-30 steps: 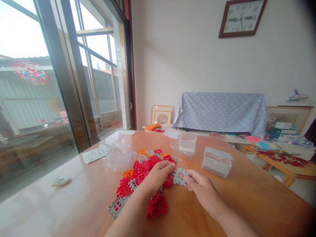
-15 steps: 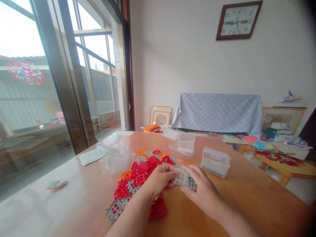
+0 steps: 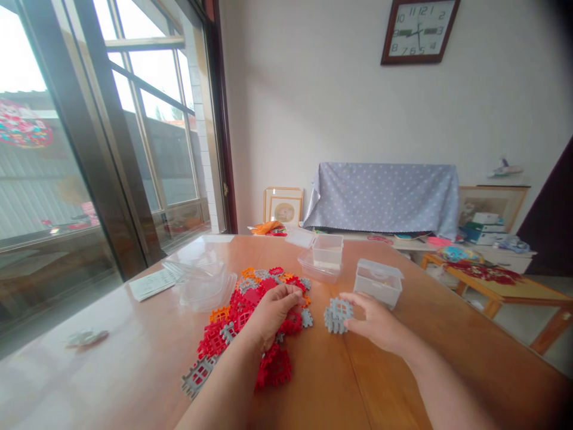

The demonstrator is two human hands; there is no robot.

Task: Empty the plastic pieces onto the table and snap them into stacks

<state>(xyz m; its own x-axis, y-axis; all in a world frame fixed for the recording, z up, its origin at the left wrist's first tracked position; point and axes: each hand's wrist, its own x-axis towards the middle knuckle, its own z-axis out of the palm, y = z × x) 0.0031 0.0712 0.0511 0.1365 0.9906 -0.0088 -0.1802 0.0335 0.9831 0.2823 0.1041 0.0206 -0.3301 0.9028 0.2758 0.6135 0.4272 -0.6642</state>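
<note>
Grey interlocking window-pattern pieces [image 3: 339, 315], several squares joined or stacked, are pinched at their right edge by my right hand [image 3: 371, 319], over the bare wood right of the pile. My left hand [image 3: 275, 313] is closed, thumb and fingers pressed together, above the right part of a pile of red interlocking pieces [image 3: 215, 339]. Whether anything is in those fingers is hidden. Orange pieces [image 3: 220, 313] and grey ones lie among the red. One loose grey piece [image 3: 307, 318] pokes out at the pile's right edge, and another grey piece [image 3: 197, 376] lies at the near left.
An open clear plastic box [image 3: 379, 283] stands beyond my right hand. Another clear box [image 3: 327, 251] sits farther back. At the left are clear lids or trays [image 3: 206, 289], a printed sheet [image 3: 152, 285] and a small clear packet [image 3: 87, 338]. The wooden table [image 3: 358, 382] runs beneath.
Both hands were on the grey pieces. My left hand has let go and moved left over the pile; my right hand keeps the pieces. The view has shifted slightly to the right.
</note>
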